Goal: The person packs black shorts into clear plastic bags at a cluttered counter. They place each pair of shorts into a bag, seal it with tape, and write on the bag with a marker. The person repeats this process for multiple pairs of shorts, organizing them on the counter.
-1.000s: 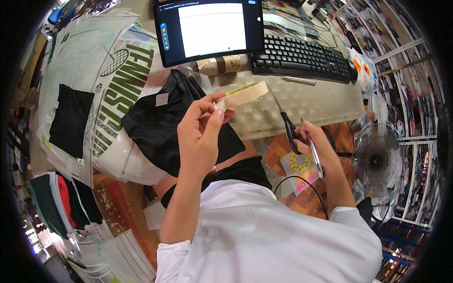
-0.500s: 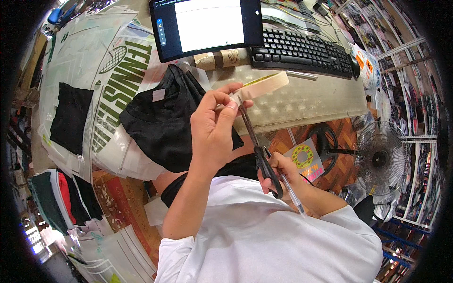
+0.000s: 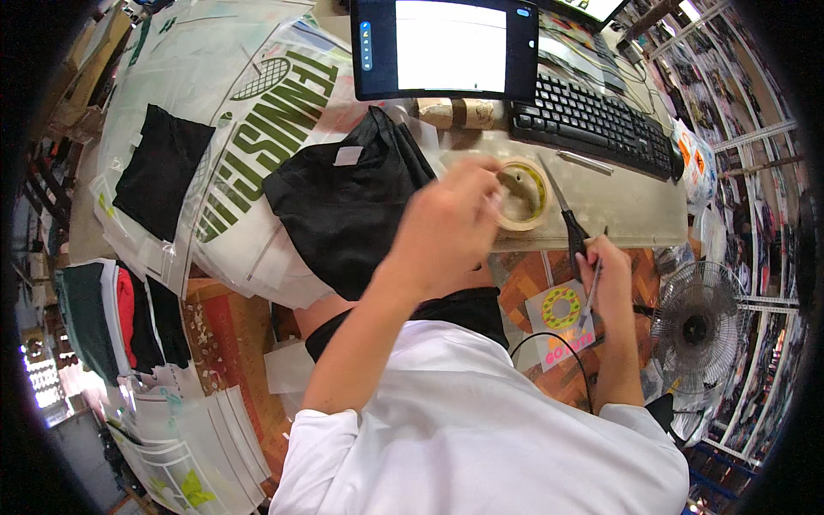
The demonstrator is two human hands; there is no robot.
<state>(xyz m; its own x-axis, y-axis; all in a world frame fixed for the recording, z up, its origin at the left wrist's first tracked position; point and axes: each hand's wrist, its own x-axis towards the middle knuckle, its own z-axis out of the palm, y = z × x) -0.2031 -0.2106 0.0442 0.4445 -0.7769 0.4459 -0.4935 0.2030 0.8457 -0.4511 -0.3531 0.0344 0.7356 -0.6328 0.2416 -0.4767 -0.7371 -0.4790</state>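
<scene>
My left hand (image 3: 451, 225) is blurred by motion beside a roll of tape (image 3: 524, 227). Its thumb and fingertips look pinched together; whether a small piece sits between them is too smeared to tell. The roll appears to lie flat near the table's front edge, its ring facing up. In my right hand (image 3: 611, 273) are black-handled scissors (image 3: 577, 230), blades pointing away over the table, together with a clear pen (image 3: 591, 296). A black garment (image 3: 343, 206) with a pale neck label lies left of my left hand.
A tablet (image 3: 446, 93) stands at the back, with a black keyboard (image 3: 592, 129) on its right. A metallic stick (image 3: 585, 161) lies before the keyboard. Printed plastic sheeting (image 3: 257, 240) and a black cloth piece (image 3: 163, 176) cover the left. A fan (image 3: 697, 322) stands at right.
The tape roll has left my left hand and now appears to rest on the table. My right hand has moved right and away from me, carrying the scissors and pen off the tape.
</scene>
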